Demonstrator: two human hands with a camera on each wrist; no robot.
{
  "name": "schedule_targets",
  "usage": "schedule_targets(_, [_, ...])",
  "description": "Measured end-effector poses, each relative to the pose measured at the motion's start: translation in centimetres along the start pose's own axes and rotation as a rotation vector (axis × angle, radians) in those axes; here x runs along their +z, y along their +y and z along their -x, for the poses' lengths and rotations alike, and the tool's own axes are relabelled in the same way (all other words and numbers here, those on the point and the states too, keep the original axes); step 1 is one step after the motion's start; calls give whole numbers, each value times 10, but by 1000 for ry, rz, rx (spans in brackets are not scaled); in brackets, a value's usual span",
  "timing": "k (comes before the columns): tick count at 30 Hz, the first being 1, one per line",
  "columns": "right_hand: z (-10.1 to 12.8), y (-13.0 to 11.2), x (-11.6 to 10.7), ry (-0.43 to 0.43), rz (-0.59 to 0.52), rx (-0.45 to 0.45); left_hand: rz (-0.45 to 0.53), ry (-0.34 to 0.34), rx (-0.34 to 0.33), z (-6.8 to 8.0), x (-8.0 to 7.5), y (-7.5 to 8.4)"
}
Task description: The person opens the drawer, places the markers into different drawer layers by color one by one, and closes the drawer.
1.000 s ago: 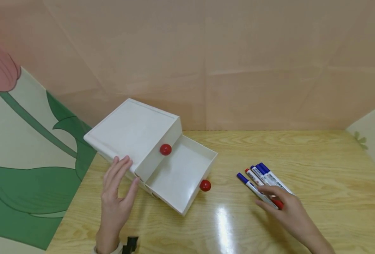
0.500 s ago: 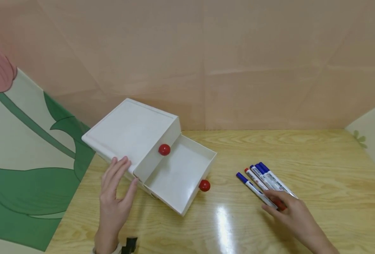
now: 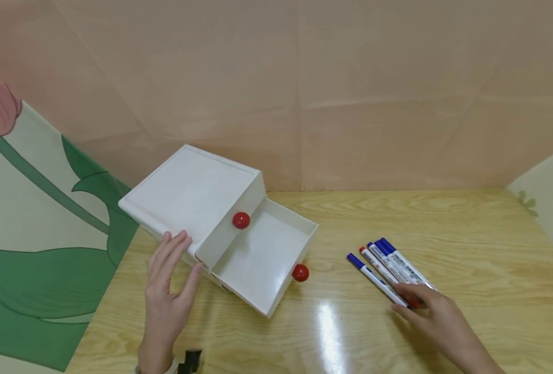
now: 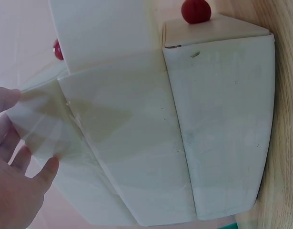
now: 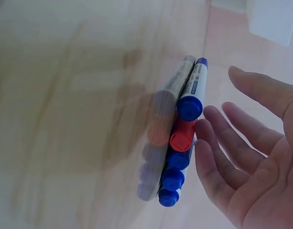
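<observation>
Five markers (image 3: 389, 270) are lying side by side on the table (image 3: 468, 249), four with blue caps and one with a red cap, right at the fingertips of the right hand (image 3: 437, 319). That hand is resting flat with its fingers stretched out and loose, grasping nothing. Well off to its left, the left hand (image 3: 166, 296) is pressing straight, relaxed fingers against the corner of one white box (image 3: 192, 195). Its lower drawer (image 3: 262, 254) is standing pulled out beside that hand. Two red knobs (image 3: 241, 220) are showing.
</observation>
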State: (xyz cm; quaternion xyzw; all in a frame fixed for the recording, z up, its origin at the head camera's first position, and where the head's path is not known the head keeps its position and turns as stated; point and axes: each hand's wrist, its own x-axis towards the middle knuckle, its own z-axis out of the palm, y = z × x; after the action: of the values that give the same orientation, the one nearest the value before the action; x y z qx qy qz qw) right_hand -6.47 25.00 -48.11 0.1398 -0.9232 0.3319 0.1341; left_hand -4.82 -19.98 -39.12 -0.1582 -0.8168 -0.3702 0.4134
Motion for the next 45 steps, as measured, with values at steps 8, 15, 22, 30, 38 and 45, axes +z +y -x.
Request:
schedule_targets(8, [0,0,-2,-98,103,27,-2,0,-3,0,0,0])
schedule_targets(15, [-3,1,1,-153,229,-55,3,4,4,0,0,-1])
schedule_targets(22, [-4,-2,1,-149,234,-21,4,-1,-2,0,0,0])
schedule_targets(30, [-7,-6,0,-153,144,36,-1,-2,-9,0,0,-1])
schedule_targets(38, [-10,-11,-5,-232,102,163,-4,-5,-22,0,0,0])
schedule_targets(45, [-7,-12,-2,-95,33,92,-3,-1,-7,0,0,-1])
